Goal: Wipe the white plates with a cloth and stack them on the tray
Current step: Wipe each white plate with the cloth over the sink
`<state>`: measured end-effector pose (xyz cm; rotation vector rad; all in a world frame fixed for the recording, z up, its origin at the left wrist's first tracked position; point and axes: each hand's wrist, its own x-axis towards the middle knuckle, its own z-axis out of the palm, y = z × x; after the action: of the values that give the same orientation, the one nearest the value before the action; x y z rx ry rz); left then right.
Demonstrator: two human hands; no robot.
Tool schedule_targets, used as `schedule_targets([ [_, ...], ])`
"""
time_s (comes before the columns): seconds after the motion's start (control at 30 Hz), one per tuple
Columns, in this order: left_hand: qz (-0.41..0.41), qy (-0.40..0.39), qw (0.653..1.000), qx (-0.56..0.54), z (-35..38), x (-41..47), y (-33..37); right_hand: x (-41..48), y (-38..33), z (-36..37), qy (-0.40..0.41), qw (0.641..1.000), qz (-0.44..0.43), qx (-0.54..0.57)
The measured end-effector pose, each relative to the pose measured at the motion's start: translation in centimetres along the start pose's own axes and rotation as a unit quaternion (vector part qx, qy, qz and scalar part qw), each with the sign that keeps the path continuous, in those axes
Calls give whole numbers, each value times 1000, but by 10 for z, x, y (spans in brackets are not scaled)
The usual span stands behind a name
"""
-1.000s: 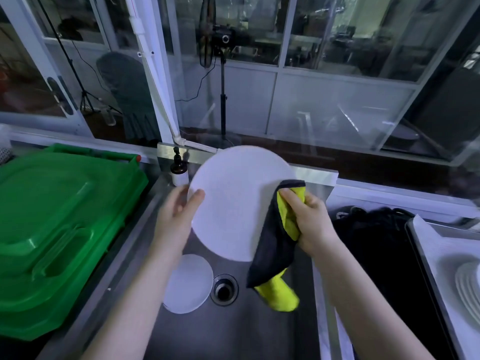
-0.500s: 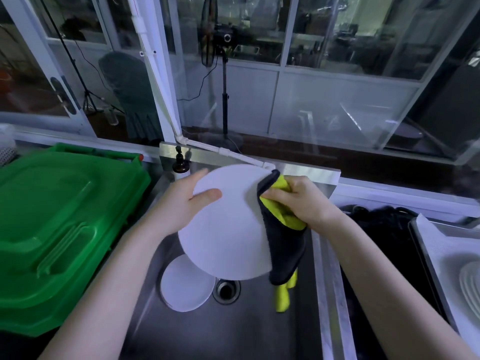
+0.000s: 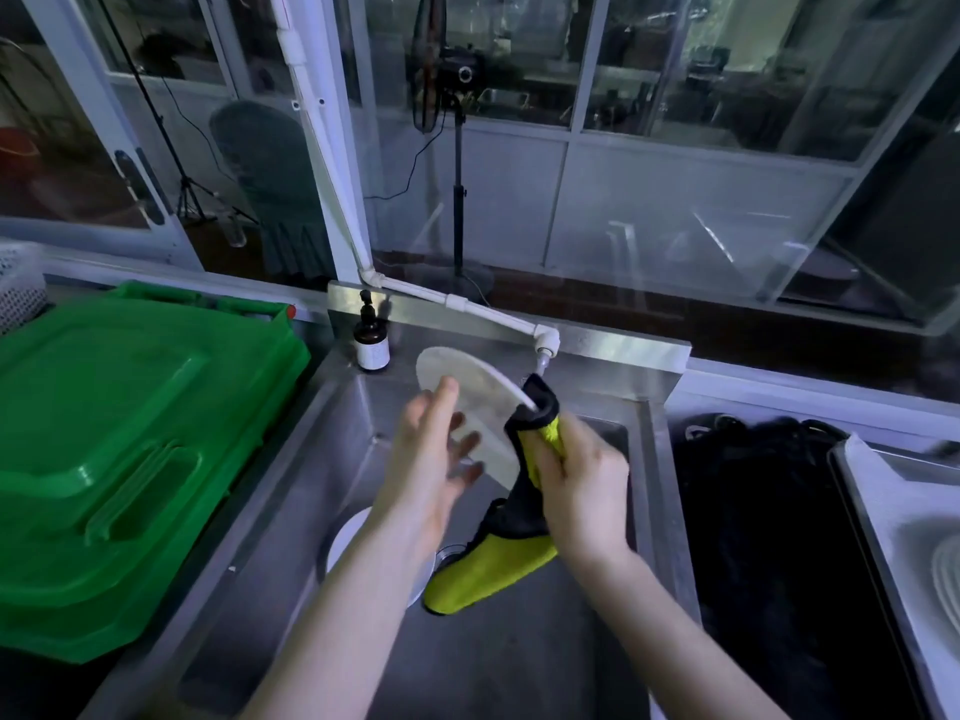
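1. Left arm: bare forearm enters from the lower edge and rises towards the centre, wrist roughly in line with the forearm.
2. Left hand [image 3: 434, 459]: fingers spread and close to straight, thumb uppermost. Fingertips lie against the face of the white plate [image 3: 467, 379]. Outline blurred; exact contact points cannot be told.
3. Right arm: bare forearm enters from the lower right and angles up and leftward.
4. Right hand [image 3: 582, 485]: back of hand towards the camera, fingers curled tight round the cloth [image 3: 519, 511], which folds over the plate's rim just above the grip.
5. Hands sit near each other at similar height, not touching.
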<state>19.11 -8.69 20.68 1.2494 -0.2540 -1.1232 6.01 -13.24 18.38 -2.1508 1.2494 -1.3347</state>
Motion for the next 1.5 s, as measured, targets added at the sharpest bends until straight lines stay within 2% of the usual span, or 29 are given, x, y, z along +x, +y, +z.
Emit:
schedule_targets([
  [0.07, -25, -20, 999, -31, 15, -2, 5, -18, -7, 6, -18, 997, -69, -11],
  [0.17, -14, 18, 1000, 1, 18, -2, 3, -37, -14, 14, -54, 988, -141, -21],
  [0.33, -56, 33, 996, -54, -4, -3, 1, -42, -13, 13, -165, 972, -158, 54],
  [0.4, -54, 18, 996, -73, -11, -1, 4, -40, -13, 7, -242, 955, -86, 146],
  [0.43, -56, 3, 996, -74, -15, -1, 6, -38, -16, 5, -245, 950, -15, 195],
  [0.53, -73, -32, 997, -20, -29, 0, 9, -15, -15, 1, -135, 915, 209, 318],
  [0.6, -71, -59, 996, -8, -36, -1, 10, 6, -14, -6, -93, 910, 231, 331],
  [0.7, -25, -107, 994, 20, -38, -2, 14, 25, -22, -6, -148, 935, 136, 291],
  [0.77, 10, -124, 991, 44, -38, -3, 17, 26, -30, 2, -224, 952, 11, 209],
  [0.83, 36, -136, 989, 53, -40, -4, 21, 32, -31, 10, -249, 952, -84, 159],
  [0.97, 43, -165, 984, 60, -50, -8, 26, 53, -29, 13, -209, 961, 11, 183],
  [1.0, 42, -165, 984, 60, -52, -8, 25, 51, -32, 15, -206, 963, -4, 171],
  [1.13, 27, -151, 988, 31, -57, -8, 23, 21, -38, 26, -236, 949, -191, 87],
  [1.2, 20, -148, 988, 34, -59, -9, 21, 28, -34, 25, -237, 950, -188, 77],
  [1.33, 20, -150, 988, 32, -62, -12, 18, 46, -27, 18, -173, 981, -34, 80],
  [1.37, 21, -151, 988, 30, -61, -12, 18, 44, -27, 18, -165, 984, -31, 56],
  [1.43, 17, -155, 987, 34, -59, -12, 19, 32, -31, 20, -168, 981, -97, -9],
  [1.5, 12, -160, 986, 36, -57, -11, 19, 23, -36, 24, -191, 970, -151, -7],
])
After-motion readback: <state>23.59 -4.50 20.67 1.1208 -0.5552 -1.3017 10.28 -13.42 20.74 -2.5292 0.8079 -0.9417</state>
